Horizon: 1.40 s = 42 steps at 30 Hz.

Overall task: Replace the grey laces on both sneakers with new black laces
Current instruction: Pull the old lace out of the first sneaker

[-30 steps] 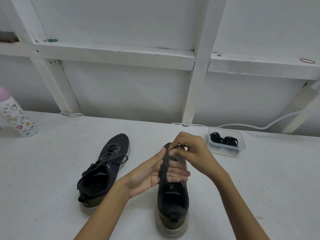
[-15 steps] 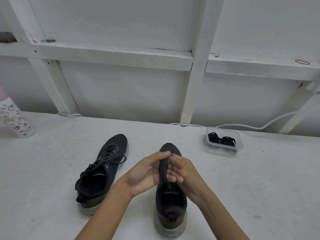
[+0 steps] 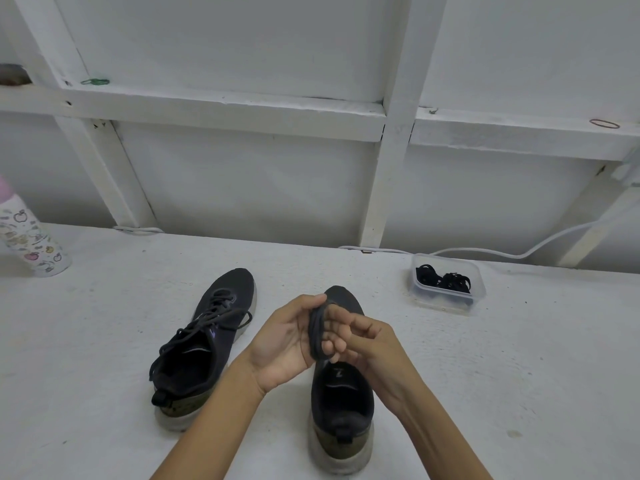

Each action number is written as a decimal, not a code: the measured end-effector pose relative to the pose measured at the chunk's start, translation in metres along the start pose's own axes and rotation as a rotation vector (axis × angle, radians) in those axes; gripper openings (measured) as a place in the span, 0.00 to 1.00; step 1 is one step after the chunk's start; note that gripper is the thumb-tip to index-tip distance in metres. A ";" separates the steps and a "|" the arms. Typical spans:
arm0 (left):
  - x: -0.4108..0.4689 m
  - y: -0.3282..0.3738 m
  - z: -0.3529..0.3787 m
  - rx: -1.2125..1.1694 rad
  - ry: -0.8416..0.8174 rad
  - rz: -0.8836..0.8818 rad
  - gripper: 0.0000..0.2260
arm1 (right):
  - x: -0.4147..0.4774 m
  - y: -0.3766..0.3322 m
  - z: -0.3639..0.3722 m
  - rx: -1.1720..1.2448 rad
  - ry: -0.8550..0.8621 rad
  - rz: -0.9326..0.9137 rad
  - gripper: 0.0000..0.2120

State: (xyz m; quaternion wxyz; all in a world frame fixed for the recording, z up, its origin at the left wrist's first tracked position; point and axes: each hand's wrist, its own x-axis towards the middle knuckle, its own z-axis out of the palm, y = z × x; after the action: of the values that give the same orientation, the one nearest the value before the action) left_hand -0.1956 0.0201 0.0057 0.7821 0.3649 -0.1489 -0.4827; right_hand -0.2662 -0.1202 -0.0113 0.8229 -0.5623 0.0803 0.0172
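1. White drinks bottle with a fruit print and a pink cap. It stands at the far left edge of the white painted worktop and leans a little.
2. Green rubber band, lying on the white wall rail above the worktop's back edge.
3. Dark mesh left-hand sneaker with an olive heel and a pale sole. It lies left of centre with its toe towards the back edge. Its grey laces are threaded through it, and the ends trail loose over the collar.
4. Left hand, raised at the centre with the palm turned right. The thumb presses on top of a coiled dark grey lace that is wound round the fingers.
5. Matching dark mesh right-hand sneaker, directly below both hands with its heel towards the front edge. No lace shows in it.
6. Right hand, with its fingers curled against the right side of the coil. Whether they pinch the lace cannot be told.
7. Clear plastic tub near the back edge, right of centre and well apart from the sneakers. It holds bundled black laces.
8. White cable, running along the back edge behind the tub.
9. Brown rubber band, on the rail at far right.
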 end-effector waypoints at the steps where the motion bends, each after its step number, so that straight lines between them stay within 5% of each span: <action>1: 0.000 -0.001 -0.001 -0.012 -0.003 0.000 0.18 | 0.000 0.000 0.000 -0.009 -0.005 0.006 0.08; 3: 0.000 -0.001 -0.004 -0.030 -0.001 0.009 0.18 | 0.000 -0.001 -0.001 -0.043 -0.032 0.001 0.04; 11: 0.001 0.001 -0.012 -0.013 0.002 0.044 0.16 | 0.002 0.001 -0.005 -0.022 -0.125 -0.006 0.15; 22: -0.005 -0.003 -0.024 -0.011 -0.211 -0.006 0.19 | -0.003 -0.001 -0.005 -0.273 -0.088 -0.148 0.05; 27: -0.008 -0.003 -0.018 0.080 -0.114 0.007 0.17 | 0.002 0.003 0.007 -0.472 -0.002 -0.222 0.05; 35: -0.013 0.004 -0.003 0.251 -0.121 0.020 0.17 | -0.002 -0.012 0.010 -0.179 -0.195 0.003 0.22; 42: -0.014 0.006 0.006 0.236 -0.074 -0.015 0.19 | 0.000 -0.026 0.007 0.008 -0.296 0.155 0.18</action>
State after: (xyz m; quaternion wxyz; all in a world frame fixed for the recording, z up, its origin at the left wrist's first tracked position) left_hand -0.2021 0.0308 0.0155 0.7242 0.4373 -0.2307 -0.4807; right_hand -0.2619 -0.1234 0.0150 0.8242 -0.5423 0.0016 0.1629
